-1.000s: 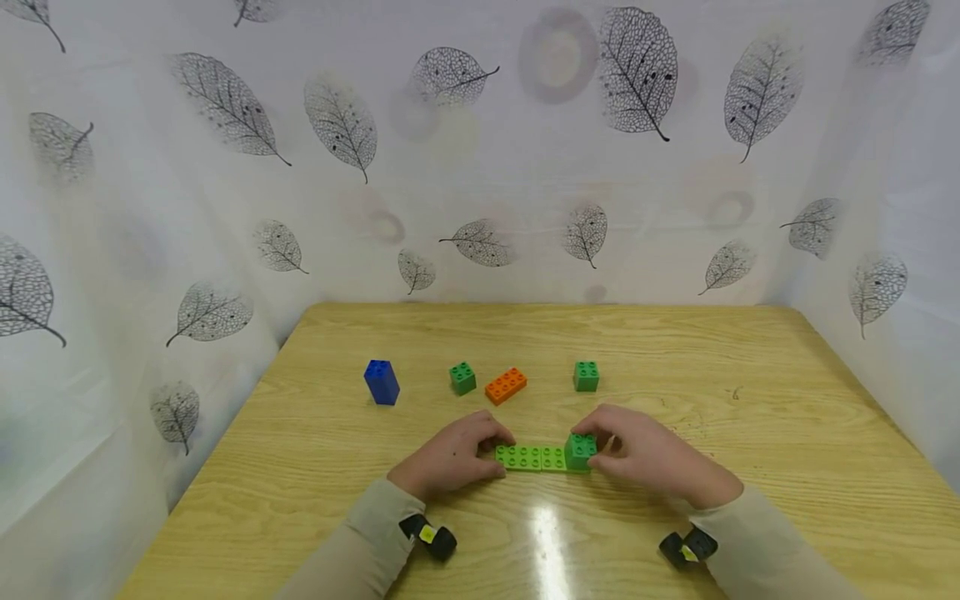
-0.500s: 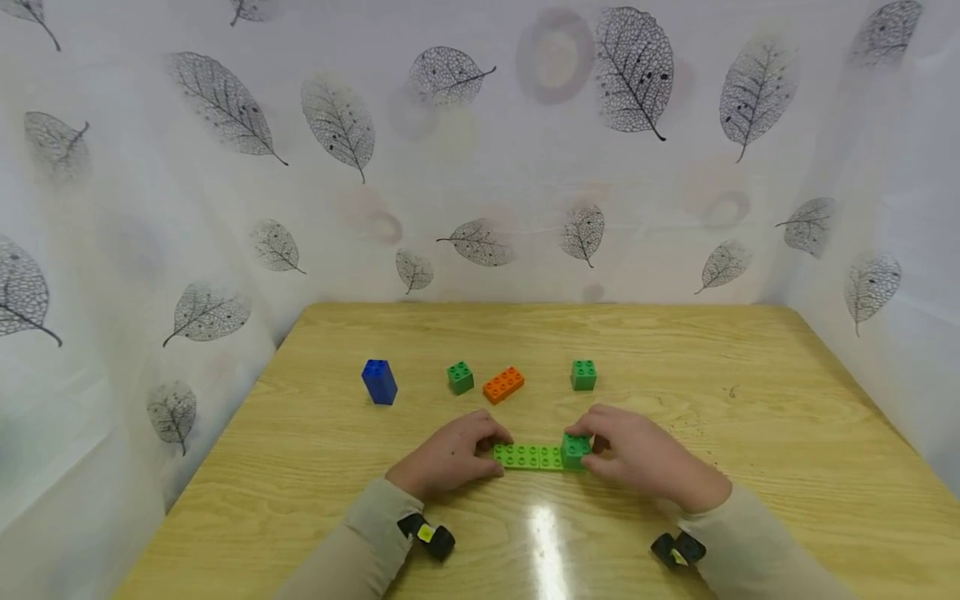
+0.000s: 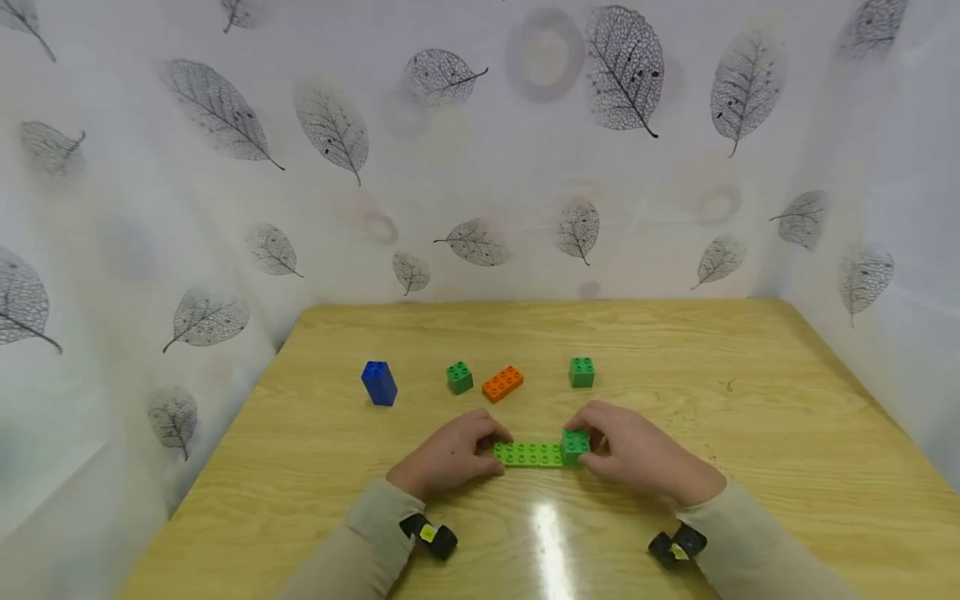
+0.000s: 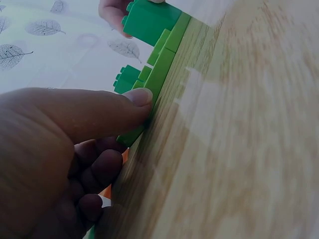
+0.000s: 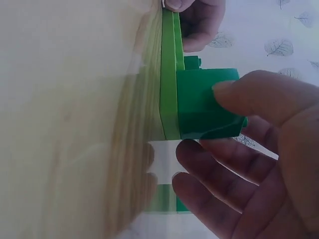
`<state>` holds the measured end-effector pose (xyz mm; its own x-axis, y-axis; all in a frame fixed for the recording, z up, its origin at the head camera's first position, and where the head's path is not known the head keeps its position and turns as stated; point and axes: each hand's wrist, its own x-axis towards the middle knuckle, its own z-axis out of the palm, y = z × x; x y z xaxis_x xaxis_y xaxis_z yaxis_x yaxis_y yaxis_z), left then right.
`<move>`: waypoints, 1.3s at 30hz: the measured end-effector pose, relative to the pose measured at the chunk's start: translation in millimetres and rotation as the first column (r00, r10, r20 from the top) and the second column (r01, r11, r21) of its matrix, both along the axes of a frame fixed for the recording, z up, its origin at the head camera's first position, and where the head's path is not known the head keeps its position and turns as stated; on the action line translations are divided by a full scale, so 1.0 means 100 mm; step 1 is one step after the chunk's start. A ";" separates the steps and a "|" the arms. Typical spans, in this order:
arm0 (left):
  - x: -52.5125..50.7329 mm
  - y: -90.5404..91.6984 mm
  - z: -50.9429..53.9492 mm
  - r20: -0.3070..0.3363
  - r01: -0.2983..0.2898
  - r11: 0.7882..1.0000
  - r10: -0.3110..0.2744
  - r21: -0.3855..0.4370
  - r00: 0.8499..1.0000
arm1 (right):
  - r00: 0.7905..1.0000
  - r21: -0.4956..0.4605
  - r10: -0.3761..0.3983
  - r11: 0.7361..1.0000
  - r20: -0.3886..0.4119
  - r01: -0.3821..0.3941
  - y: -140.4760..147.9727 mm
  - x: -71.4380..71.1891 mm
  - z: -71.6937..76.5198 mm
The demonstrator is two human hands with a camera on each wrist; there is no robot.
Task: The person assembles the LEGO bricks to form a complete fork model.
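Two light green flat building bricks (image 3: 527, 454) lie end to end in a row on the table, a thin seam between them (image 4: 158, 67). My left hand (image 3: 456, 454) pinches the row's left end, its thumb (image 4: 134, 102) along the near side. On the right end sits a green square brick (image 3: 575, 447), its studs upward. My right hand (image 3: 637, 450) grips this green brick between thumb (image 5: 244, 94) and fingers. In the right wrist view the green brick (image 5: 207, 104) sits against the flat brick, with no gap that I can see.
Behind the hands stand a tall blue brick (image 3: 379, 383), a green brick (image 3: 460, 378), a flat orange brick (image 3: 502, 383) and another green brick (image 3: 582, 372). All rest on the wooden table (image 3: 675, 342). A leaf-patterned curtain (image 3: 480, 167) surrounds its back and sides.
My right hand has shifted slightly left with the green brick, and the seam between the flat bricks looks thinner. My left hand keeps its hold on the left end.
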<state>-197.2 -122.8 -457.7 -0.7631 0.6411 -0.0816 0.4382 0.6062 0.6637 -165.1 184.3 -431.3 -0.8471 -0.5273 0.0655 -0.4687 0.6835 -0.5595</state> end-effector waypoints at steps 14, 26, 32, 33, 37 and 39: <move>0.00 0.03 0.03 0.007 -0.003 1.000 0.003 0.003 1.000 | 0.996 -0.114 -0.090 0.989 0.006 0.090 0.22 -0.19 0.06; 0.01 0.02 0.00 0.017 -0.012 1.000 0.012 0.012 1.000 | 0.979 -0.085 -0.205 0.976 -0.018 0.203 0.27 -0.58 0.01; 0.02 0.02 -0.01 0.018 -0.010 1.000 0.010 0.009 1.000 | 0.977 -0.051 -0.211 0.976 0.020 0.211 0.27 -0.67 -0.04; 0.02 0.02 -0.01 0.019 -0.012 1.000 0.011 0.009 1.000 | 0.978 -0.043 -0.209 0.977 0.023 0.210 0.27 -0.69 -0.05; 0.01 0.02 -0.01 0.007 -0.014 1.000 0.014 0.008 1.000 | 0.979 -0.022 -0.196 0.980 0.060 0.197 0.28 -0.76 -0.06; 0.01 0.02 -0.01 -0.009 -0.010 1.000 0.010 0.007 1.000 | 0.979 -0.016 -0.191 0.981 0.074 0.193 0.28 -0.79 -0.07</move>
